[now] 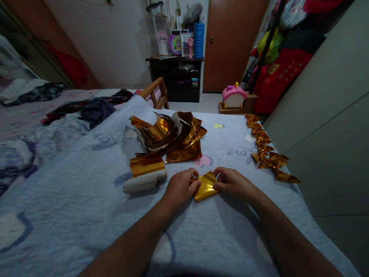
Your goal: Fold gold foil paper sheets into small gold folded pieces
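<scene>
Head camera, with the gold sheet at your fingertips as the landmark: well to its left and beyond it, you have dark clothes lying in a crumpled heap. Nearer, to the left of the sheet, a pale roll rests on the printed blue cloth, and a short gold piece lies right against the roll's far side; you cannot tell whether the two are joined. Beyond the sheet and to its left sits your loose, curved pile of gold sheets, with a flat gold sheet partly under its near right side.

Your left hand is at the left edge of the gold sheet, its fingers closed on that edge, thumb toward you. The gold sheet itself lies low over the cloth between your two hands, shiny face up, looking folded. Your right hand is at its right side, the fingers bent and gripping the margin, with the thumb on top.

Far beyond the sheet and to its right, you see a pink toy on a cardboard box. Nearer, to the right of the sheet, folded gold pieces form an uneven row along the edge of the cloth, touching or overlapping one another.
</scene>
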A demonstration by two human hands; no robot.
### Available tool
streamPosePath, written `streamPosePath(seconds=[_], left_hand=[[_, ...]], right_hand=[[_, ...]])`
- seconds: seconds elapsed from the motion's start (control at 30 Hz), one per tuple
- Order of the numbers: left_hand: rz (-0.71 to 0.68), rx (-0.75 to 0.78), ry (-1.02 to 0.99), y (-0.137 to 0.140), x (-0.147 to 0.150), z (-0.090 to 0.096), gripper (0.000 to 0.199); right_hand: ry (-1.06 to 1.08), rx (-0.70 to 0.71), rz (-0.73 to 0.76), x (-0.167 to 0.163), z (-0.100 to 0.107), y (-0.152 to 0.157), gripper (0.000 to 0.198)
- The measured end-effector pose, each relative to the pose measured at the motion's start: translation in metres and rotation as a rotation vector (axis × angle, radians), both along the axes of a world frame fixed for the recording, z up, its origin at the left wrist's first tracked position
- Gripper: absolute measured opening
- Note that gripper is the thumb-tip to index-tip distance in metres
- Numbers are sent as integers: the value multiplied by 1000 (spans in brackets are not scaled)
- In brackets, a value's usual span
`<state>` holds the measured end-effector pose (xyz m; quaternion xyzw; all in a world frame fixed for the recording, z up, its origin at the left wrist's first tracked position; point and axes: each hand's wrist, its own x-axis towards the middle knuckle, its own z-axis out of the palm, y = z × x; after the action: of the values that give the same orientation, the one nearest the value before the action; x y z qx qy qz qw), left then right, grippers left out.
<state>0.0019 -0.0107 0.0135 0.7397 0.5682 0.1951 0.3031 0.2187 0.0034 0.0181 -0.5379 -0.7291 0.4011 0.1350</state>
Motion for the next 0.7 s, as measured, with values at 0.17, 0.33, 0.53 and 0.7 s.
streamPosePath(seconds=[0.17,0.33,0.53,0.7], left_hand=[[29,-14,-10,2,-2,-2,12],[68,7,3,4,-2,-5,10],[52,81,65,4,0,-7,3],[58,91,52,4,-1,-7,4]], right_hand=[[-57,9,-16,-5,4,-2,26],[-100,42,-50,-9,5,-4,33],[-116,82,-69,-9,2,-5,27],[-127,93,-55,-9,-1,-5,17]])
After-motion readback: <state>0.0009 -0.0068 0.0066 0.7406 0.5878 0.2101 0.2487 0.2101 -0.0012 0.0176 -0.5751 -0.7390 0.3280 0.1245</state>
